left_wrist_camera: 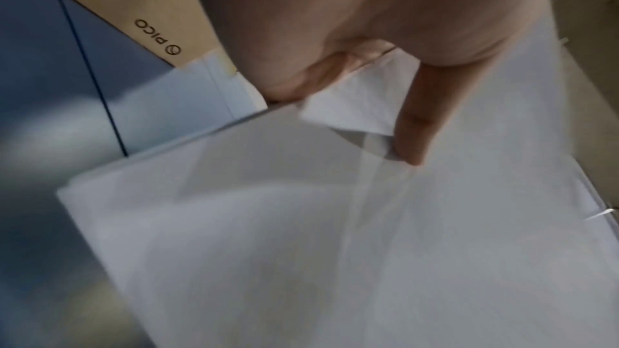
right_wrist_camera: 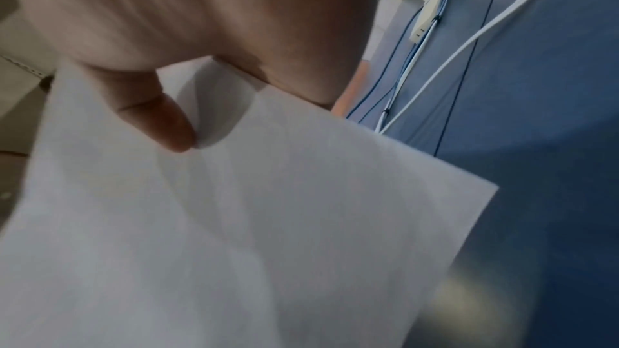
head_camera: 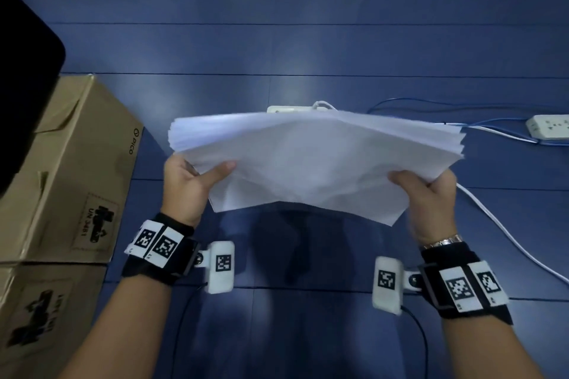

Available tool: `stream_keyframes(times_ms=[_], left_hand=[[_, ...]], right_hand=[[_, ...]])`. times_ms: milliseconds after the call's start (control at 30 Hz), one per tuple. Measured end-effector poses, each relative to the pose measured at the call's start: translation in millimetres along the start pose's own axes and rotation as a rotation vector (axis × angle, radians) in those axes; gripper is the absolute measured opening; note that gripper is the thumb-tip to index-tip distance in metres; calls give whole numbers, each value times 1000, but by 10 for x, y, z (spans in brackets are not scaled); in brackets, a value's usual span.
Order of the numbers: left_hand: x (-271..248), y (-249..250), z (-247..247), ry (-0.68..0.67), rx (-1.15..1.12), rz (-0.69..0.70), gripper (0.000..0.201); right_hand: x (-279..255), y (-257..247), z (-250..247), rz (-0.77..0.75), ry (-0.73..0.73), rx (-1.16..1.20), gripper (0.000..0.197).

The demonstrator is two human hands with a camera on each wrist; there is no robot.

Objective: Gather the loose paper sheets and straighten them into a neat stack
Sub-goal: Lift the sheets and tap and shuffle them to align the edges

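Note:
A thick bundle of white paper sheets is held up above the blue table, arched in the middle with its edges fanned and uneven. My left hand grips its left side, thumb on top and fingers hidden under the sheets. My right hand grips the right side the same way. In the left wrist view the left thumb presses on the top sheet. The right wrist view shows the right thumb pressing the paper as well.
Two brown cardboard boxes stand at the left, close to my left hand. A white power strip lies just behind the paper, another power strip at the right with blue and white cables running over the table.

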State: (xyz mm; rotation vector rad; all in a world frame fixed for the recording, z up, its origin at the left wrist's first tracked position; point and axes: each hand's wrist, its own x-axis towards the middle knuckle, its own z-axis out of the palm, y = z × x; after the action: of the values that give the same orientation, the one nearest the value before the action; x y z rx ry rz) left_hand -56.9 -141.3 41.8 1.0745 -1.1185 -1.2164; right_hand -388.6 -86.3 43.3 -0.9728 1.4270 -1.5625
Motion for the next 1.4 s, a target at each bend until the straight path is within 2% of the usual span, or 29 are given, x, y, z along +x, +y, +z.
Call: stream_keyframes(times_ms=[67, 133, 233, 333, 400, 467, 533, 633, 667, 700, 767, 800, 833, 867, 900, 967, 1000, 1033, 1067, 1100, 1133, 1167, 1200, 1233, 1267, 1300, 1367, 1400], left_hand=[[-7, -60, -2, 33, 32, -20, 38], [-51, -223, -57, 41, 75, -115, 39], [-127, -396, -94, 32, 173, -227, 32], [-105, -392, -83, 41, 180, -180, 27], [-76, -383, -93, 59, 153, -175, 33], [-57, -431, -102, 65, 170, -216, 36], [-50, -434, -99, 66, 216, -227, 31], [21, -237, -65, 58, 226, -158, 32], [51, -104, -47, 48, 232, -125, 35], [86, 60, -22, 26, 250, -79, 37], [159, 468, 57, -62, 353, 31, 37], [193, 687, 106, -128, 436, 100, 34], [228, 892, 157, -202, 524, 178, 29], [254, 1090, 219, -266, 609, 238, 25], [281, 1260, 279, -311, 682, 269, 23], [320, 1548, 424, -355, 847, 300, 20], [335, 1656, 492, -342, 940, 349, 20], [348, 1727, 538, -289, 1028, 432, 24], [358, 1737, 555, -190, 1082, 522, 37], [357, 1739, 551, -58, 1080, 585, 57], [355, 1654, 507, 64, 998, 590, 81], [345, 1553, 448, 133, 843, 524, 102], [316, 1431, 402, 127, 620, 391, 116], [276, 1285, 371, 70, 358, 225, 120], [221, 1145, 366, -12, 124, 81, 111], [155, 1018, 372, -71, -16, -21, 92], [7, 844, 409, -75, -17, -69, 50], [-50, 748, 411, -54, 25, -60, 43]], right_hand=[[-16, 39, -7, 13, 13, -5, 37], [-42, 150, -14, 79, -20, -48, 37], [-80, 278, -6, 174, -65, -85, 35], [-57, 277, -5, 145, -18, -36, 31], [-27, 308, -41, 142, 5, -30, 29], [2, 365, -64, 192, -25, -74, 24], [40, 409, -56, 252, -57, -134, 18], [106, 325, -42, 267, -28, -120, 27], [117, 235, -41, 226, -7, -145, 40], [125, 109, -33, 126, 28, -233, 61], [161, -250, 41, -180, 64, -544, 103], [181, -449, 120, -339, 41, -675, 112], [197, -669, 229, -453, -17, -757, 113], [223, -864, 339, -503, -111, -782, 106], [253, -1018, 433, -500, -235, -769, 90], [284, -1223, 582, -411, -432, -699, 38], [297, -1265, 619, -370, -459, -651, 17], [305, -1286, 638, -350, -443, -590, 10], [299, -1266, 636, -338, -403, -530, 13], [296, -1239, 631, -309, -360, -458, 12], [285, -1186, 604, -256, -309, -366, 7], [262, -1141, 588, -202, -270, -262, 3], [229, -1069, 580, -153, -231, -159, 10], [190, -987, 577, -103, -213, -61, 15], [151, -908, 581, -70, -197, 22, 15], [105, -843, 588, -44, -196, 91, 12], [24, -722, 586, 11, -206, 157, 13], [-4, -666, 568, 42, -221, 163, 16]])
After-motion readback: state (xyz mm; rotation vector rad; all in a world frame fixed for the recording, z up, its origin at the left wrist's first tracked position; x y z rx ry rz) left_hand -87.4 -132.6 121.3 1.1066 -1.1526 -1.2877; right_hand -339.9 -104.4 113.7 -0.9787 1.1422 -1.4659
